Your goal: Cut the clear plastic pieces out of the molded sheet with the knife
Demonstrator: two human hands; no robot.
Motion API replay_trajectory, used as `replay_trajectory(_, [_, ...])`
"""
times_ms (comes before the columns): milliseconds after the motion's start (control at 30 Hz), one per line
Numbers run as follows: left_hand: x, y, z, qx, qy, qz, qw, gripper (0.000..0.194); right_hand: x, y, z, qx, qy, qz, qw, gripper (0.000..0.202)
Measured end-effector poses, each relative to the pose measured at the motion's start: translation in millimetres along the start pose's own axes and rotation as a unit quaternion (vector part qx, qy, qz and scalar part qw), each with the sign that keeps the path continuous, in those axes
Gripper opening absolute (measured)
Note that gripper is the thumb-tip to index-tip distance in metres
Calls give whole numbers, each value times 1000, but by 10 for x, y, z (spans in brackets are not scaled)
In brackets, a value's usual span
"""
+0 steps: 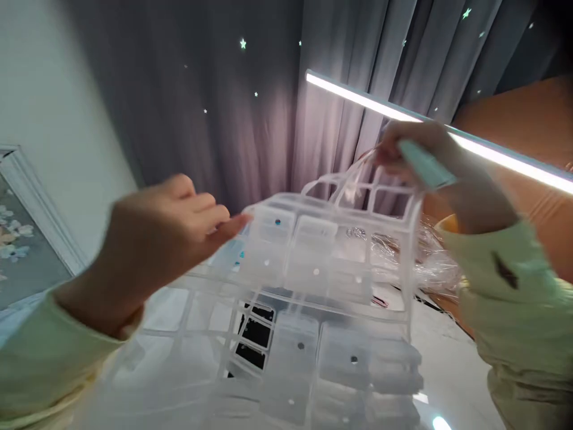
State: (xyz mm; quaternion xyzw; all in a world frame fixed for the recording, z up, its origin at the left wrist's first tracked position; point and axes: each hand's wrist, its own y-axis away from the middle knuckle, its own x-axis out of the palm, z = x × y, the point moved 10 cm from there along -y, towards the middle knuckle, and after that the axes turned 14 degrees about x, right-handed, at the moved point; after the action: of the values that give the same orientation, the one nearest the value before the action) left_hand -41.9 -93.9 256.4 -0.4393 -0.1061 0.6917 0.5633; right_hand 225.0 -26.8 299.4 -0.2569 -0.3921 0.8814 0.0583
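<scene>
Your right hand (425,140) closes on the upper edge of a translucent plastic grid (405,269), with a pale green object (427,164) lying against the same fingers. Your left hand (165,230) has its fingers curled and one digit stretched to the upper left corner of a frosted panel (268,251); blur leaves it impossible to tell whether it pinches that edge or only touches it. The grid stands aslant between the hands, over the white counter (447,352); whether its lower part rests there does not show.

Note the likely faults. The thin strips bow beneath your right hand, so a hard pull there could twist or crease them. If your left hand has no firm hold, the left side could sag and swing the lower panels (295,358) against the counter. The pale green object shares your right hand with the strips; loosening those fingers could let it drop, and tightening them could press it into the plastic. At the right, the crinkled clear wrap (432,263) lies near the grid's edge and could snag. Clear plastic seen through clear plastic also makes an edge easy to misjudge.
</scene>
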Motion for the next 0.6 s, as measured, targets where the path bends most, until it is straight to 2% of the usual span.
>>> replay_trajectory(33, [182,33,-185,63,-45,2,997,56,283,-21,-227,27,22,43,998,14])
replay_trajectory(67, [459,106,-334,101,-53,31,993,54,568,-18,-480,55,43,80,994,19])
replay_trajectory(133, [1075,329,-573,123,-18,99,987,46,1106,58,-1031,109,77,132,982,20])
replay_trajectory(200, [1589,573,-841,146,16,133,980,40,1586,226,-1568,164,103,181,964,6])
replay_trajectory(267, [1981,771,-1061,161,43,159,973,35,1913,435,-2012,215,120,210,946,25])
replay_trajectory(300, [2122,838,-1138,164,56,171,970,33,2002,535,-2178,235,125,215,940,28])
replay_trajectory(367, [2290,901,-1218,162,80,189,965,31,2028,706,-2404,268,131,210,931,30])
replay_trajectory(433, [2339,890,-1212,150,107,202,962,29,1877,835,-2500,294,129,188,928,27])
replay_trajectory(500, [2322,848,-1158,130,135,210,960,28,1645,950,-2490,314,119,167,927,25])
replay_trajectory(600, [2263,790,-1141,112,195,220,949,26,1421,1170,-2372,346,59,184,918,43])
